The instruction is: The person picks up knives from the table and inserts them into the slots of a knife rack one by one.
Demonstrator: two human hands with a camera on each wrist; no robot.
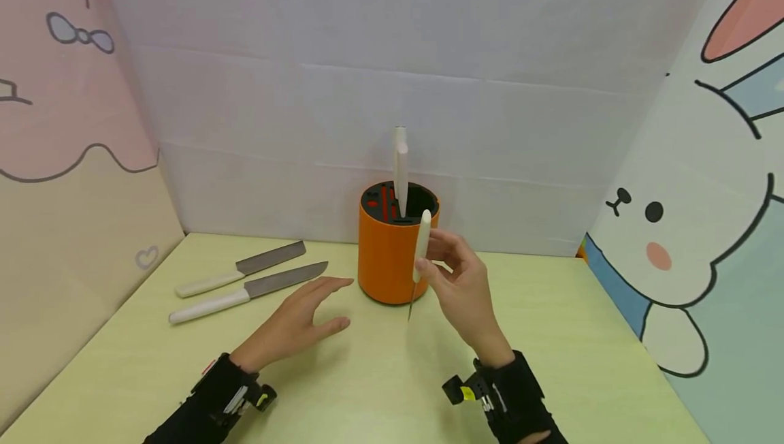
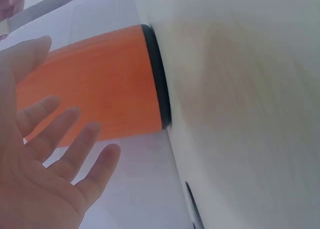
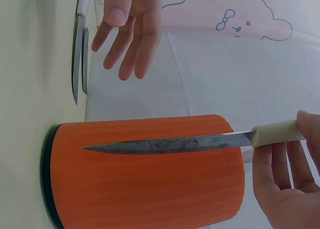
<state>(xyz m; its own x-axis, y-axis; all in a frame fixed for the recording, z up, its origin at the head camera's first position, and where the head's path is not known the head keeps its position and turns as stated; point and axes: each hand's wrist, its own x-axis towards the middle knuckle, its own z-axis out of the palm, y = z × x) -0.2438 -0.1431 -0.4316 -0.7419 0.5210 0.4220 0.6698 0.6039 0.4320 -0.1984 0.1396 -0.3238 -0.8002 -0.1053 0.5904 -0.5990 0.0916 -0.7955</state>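
My right hand (image 1: 463,287) pinches the white handle of a knife (image 1: 422,245) between thumb and fingers. The narrow blade points down, in front of the orange round knife block (image 1: 387,263); the right wrist view shows its full length (image 3: 170,145) alongside the block's wall. My left hand (image 1: 300,325) hovers left of the block, fingers spread and holding nothing, as the left wrist view also shows. White-handled cutlery (image 1: 401,165) stands up out of the block's black slotted top. Whatever part of it sits inside the block is hidden.
Two white-handled knives lie on the table to the left: a square-ended one (image 1: 269,258) behind and a pointed one (image 1: 284,279) in front. A white sheet (image 1: 306,124) hangs behind the pale yellow-green table (image 1: 380,389). Cartoon-printed sheets flank both sides.
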